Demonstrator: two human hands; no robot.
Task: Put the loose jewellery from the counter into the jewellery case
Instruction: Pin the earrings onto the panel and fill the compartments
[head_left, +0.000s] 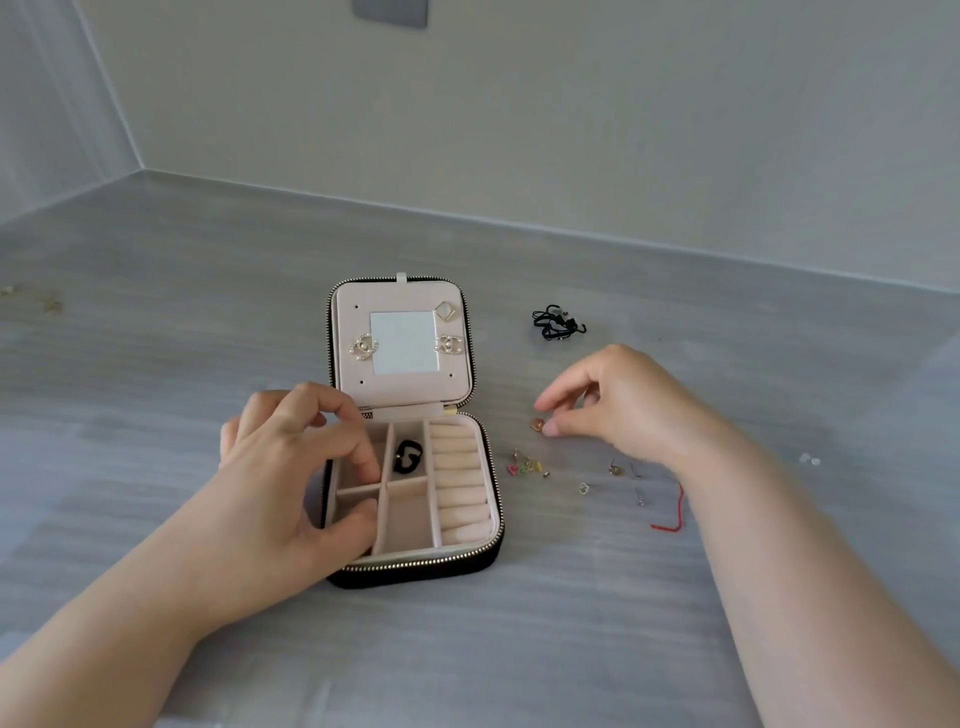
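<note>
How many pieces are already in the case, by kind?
Pearl-set earrings: 2
White diamond-shaped stud: 1
Black piece: 1
Total: 4

L forearm (130, 597) & R forearm (810, 571) come in from the bottom corners, both bare. L hand (291, 467): palm down, fingers (311, 402) curled, index tip dipped low, thumb stretched out below it w/ a gap between; can't tell if it holds anything. R hand (628, 410): thumb & index reach left, slightly apart, other fingers tucked under; thumb tip touches a small orange-red jewellery piece (536, 424).
</note>
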